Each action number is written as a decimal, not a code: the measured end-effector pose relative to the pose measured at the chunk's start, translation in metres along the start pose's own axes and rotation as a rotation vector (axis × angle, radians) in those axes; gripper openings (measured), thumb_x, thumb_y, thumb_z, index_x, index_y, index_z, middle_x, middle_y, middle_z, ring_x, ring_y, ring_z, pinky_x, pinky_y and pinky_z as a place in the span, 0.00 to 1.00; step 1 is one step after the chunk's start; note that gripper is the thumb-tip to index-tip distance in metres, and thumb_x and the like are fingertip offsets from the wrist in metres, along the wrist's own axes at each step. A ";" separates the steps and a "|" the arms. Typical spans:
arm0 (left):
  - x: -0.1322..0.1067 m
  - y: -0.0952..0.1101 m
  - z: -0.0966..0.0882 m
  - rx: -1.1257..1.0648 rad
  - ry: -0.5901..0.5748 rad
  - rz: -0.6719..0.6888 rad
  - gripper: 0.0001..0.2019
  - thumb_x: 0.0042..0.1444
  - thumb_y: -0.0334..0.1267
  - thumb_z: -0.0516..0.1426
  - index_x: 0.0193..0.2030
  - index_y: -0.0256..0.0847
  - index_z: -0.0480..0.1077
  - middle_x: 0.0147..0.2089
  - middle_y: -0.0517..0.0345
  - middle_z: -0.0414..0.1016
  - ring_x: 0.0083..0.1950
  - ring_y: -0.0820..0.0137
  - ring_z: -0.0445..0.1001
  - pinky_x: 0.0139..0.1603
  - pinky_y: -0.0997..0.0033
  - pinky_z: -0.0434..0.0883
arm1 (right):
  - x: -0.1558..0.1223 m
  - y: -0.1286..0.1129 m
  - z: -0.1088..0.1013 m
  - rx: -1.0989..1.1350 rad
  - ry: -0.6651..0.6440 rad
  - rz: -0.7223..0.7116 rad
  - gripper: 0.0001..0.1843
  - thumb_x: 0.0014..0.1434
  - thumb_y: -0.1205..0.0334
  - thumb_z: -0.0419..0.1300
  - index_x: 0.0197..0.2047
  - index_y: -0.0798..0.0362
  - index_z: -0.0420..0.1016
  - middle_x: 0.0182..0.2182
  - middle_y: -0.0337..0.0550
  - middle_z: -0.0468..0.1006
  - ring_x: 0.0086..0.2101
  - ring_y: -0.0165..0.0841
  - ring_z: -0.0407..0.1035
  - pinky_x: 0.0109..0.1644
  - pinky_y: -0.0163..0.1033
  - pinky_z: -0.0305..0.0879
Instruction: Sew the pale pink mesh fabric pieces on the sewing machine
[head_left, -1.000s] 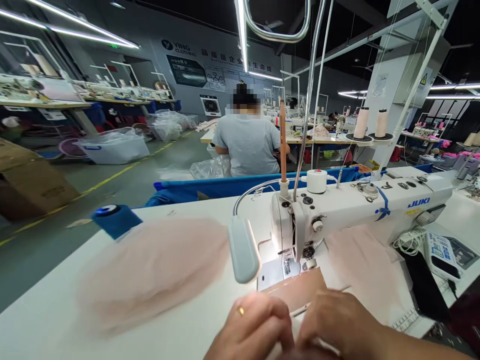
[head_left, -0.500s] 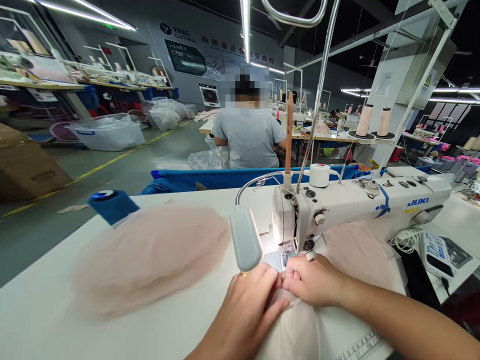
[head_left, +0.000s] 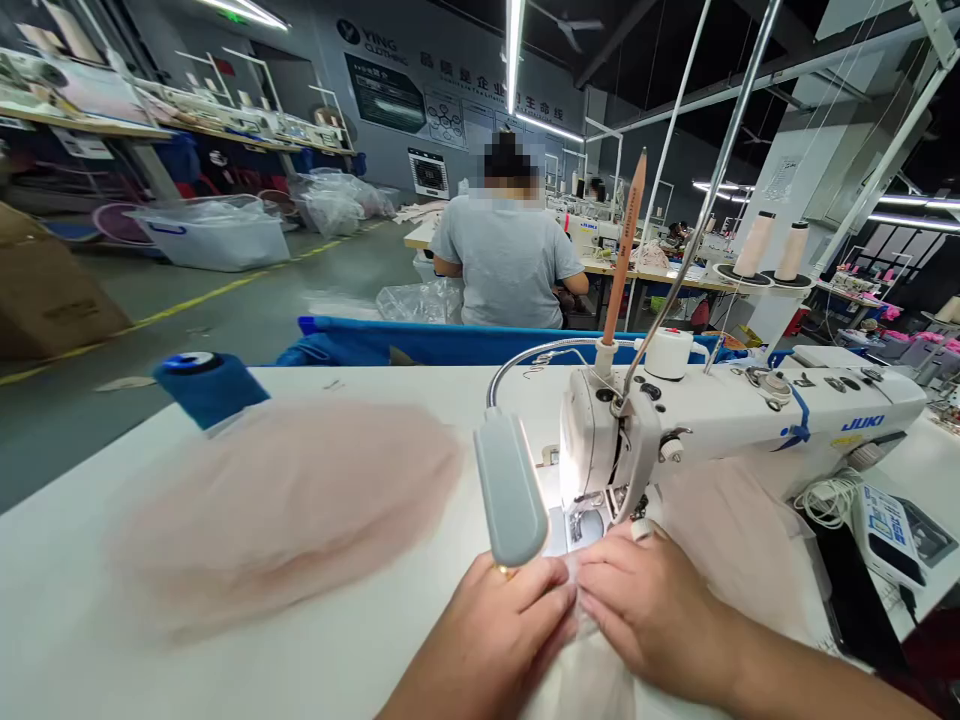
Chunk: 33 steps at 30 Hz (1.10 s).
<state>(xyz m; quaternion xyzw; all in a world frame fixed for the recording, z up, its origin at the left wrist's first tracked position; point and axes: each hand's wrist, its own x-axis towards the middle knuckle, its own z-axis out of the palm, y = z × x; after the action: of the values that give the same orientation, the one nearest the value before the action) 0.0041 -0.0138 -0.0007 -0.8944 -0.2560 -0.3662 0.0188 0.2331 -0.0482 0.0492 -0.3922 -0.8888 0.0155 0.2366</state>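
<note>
Bright ceiling tubes point(head_left: 513, 50), lamp glare, warped, blurry edges.

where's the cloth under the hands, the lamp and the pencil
cloth point(head_left: 589, 675), head view, the fold nearest the camera
lamp point(head_left: 511, 492), head view, middle of its grey head
pencil point(head_left: 624, 250), head view, halfway up its shaft

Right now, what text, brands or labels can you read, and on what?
"JUKI": on the sewing machine arm.
"YING CLOTHING": on the back wall.
Chinese slogan beside it: too blurred to read.
Print on the control box and the pillar notice: too small to read.
</note>
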 end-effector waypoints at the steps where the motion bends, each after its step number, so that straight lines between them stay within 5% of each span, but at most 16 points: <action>1: -0.001 0.000 0.001 0.022 0.007 -0.004 0.14 0.78 0.33 0.52 0.42 0.45 0.77 0.41 0.57 0.80 0.39 0.61 0.74 0.42 0.59 0.64 | -0.001 0.003 0.003 -0.017 0.006 -0.007 0.08 0.71 0.72 0.58 0.42 0.50 0.75 0.41 0.44 0.83 0.39 0.39 0.74 0.45 0.43 0.69; 12: 0.006 0.001 0.006 0.120 0.002 -0.066 0.11 0.65 0.29 0.56 0.48 0.44 0.77 0.48 0.53 0.82 0.44 0.56 0.79 0.45 0.54 0.72 | 0.003 0.020 0.014 -0.034 0.058 0.071 0.10 0.66 0.74 0.61 0.45 0.49 0.78 0.46 0.41 0.86 0.44 0.43 0.75 0.48 0.46 0.70; 17: 0.014 0.002 -0.001 0.139 -0.012 -0.010 0.11 0.68 0.29 0.56 0.51 0.42 0.77 0.47 0.52 0.83 0.43 0.57 0.81 0.43 0.57 0.73 | 0.005 0.022 0.015 -0.086 0.108 0.074 0.10 0.67 0.73 0.60 0.45 0.49 0.79 0.43 0.45 0.85 0.42 0.43 0.74 0.45 0.44 0.69; 23: 0.004 -0.001 0.014 0.147 0.025 -0.074 0.13 0.73 0.32 0.52 0.54 0.43 0.77 0.51 0.49 0.82 0.48 0.55 0.79 0.47 0.53 0.72 | 0.007 0.021 0.013 -0.108 0.139 0.092 0.09 0.67 0.72 0.59 0.43 0.50 0.79 0.38 0.45 0.83 0.40 0.43 0.73 0.42 0.43 0.69; 27: 0.001 -0.003 0.016 0.133 0.008 -0.098 0.13 0.70 0.32 0.53 0.53 0.44 0.78 0.51 0.49 0.82 0.47 0.55 0.78 0.48 0.52 0.73 | 0.004 0.020 0.011 -0.082 0.165 0.076 0.10 0.67 0.72 0.60 0.47 0.50 0.79 0.43 0.48 0.85 0.42 0.44 0.74 0.43 0.43 0.69; 30: 0.002 -0.003 0.011 0.067 -0.018 -0.118 0.13 0.70 0.32 0.54 0.53 0.46 0.79 0.54 0.49 0.82 0.51 0.54 0.78 0.50 0.52 0.74 | 0.000 0.018 0.007 0.019 0.135 0.005 0.05 0.73 0.62 0.63 0.51 0.48 0.78 0.46 0.46 0.86 0.43 0.43 0.75 0.48 0.45 0.70; 33: 0.004 -0.002 0.003 -0.018 -0.054 -0.145 0.14 0.73 0.33 0.54 0.56 0.48 0.79 0.56 0.48 0.81 0.53 0.53 0.77 0.50 0.54 0.74 | -0.005 0.014 0.003 0.068 0.068 -0.088 0.19 0.71 0.41 0.68 0.52 0.46 0.75 0.41 0.41 0.85 0.41 0.42 0.75 0.51 0.47 0.69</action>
<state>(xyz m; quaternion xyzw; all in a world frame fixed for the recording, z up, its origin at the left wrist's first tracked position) 0.0073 -0.0095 -0.0009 -0.8832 -0.3172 -0.3446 -0.0229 0.2444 -0.0416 0.0416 -0.3447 -0.8957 0.0220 0.2802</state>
